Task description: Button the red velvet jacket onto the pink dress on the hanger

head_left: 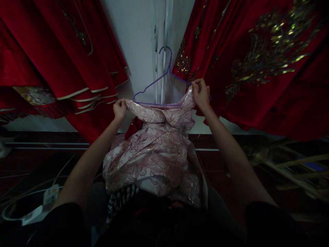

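Note:
A pink dress [161, 147] with a shiny floral pattern spreads down in front of me, its lower part close to my lap. My left hand [120, 109] pinches the left shoulder of the dress, beyond the hanger's left end. The right shoulder is gripped by my right hand [202, 93], which also lies against the arm of a purple hanger [169, 68]. That hanger sits at the neckline, its lower bar partly inside the dress and its hook pointing up. Whether my right fingers also hold the hanger, I cannot tell.
Red garments with gold trim [84, 68] hang at left, and red ones with gold sequins [269, 51] at right. Between them is a pale wall [133, 37] with metal uprights. A white power strip [51, 193] with cables lies low at left; wooden slats [295, 164] stand at right.

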### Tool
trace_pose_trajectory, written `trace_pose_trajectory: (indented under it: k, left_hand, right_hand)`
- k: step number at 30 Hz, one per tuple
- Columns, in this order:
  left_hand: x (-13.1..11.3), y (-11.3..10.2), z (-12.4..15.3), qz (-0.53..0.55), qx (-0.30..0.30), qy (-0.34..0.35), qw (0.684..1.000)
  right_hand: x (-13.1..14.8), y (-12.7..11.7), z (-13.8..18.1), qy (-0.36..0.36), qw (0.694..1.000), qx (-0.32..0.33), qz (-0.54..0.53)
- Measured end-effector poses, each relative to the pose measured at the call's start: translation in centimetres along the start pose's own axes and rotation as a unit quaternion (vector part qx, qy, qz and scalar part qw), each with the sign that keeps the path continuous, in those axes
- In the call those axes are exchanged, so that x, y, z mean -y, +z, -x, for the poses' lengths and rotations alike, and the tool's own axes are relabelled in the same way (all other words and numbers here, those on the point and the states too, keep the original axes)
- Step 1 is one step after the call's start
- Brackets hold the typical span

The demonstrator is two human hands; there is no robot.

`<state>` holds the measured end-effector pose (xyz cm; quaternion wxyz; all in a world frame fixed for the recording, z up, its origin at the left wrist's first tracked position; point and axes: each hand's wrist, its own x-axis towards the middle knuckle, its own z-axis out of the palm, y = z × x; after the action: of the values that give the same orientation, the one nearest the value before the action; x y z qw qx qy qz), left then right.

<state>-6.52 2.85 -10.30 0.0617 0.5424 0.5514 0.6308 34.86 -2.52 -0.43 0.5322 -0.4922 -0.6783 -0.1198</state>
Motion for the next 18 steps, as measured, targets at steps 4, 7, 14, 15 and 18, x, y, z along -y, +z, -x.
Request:
trace_pose_trajectory:
  k: [4,7,14,15,18]
  left_hand:
    - [-3.1,0.7,-1.1,0.017,-0.003,0.036,0.999]
    - [-7.2,1.8,-1.6,0.027,0.044,0.100,0.994]
    - [-10.0,1.9,-3.1,0.048,0.184,0.104,0.976]
    - [-9.2,1.6,-3.4,0.062,0.183,0.073,0.978]
    - [-5.9,0.7,-3.3,0.080,0.154,-0.063,0.983]
  right_hand:
    - [0.2,0.1,0.2,0.011,1.000,0.010,-0.022]
    - [0.8,0.4,0.7,0.028,0.998,0.026,-0.052]
    - [1.6,0.7,1.2,0.048,0.995,0.028,-0.085]
    - [1.6,0.7,1.2,0.050,0.995,0.029,-0.084]
    - [1.6,1.0,1.2,0.052,0.995,0.032,-0.078]
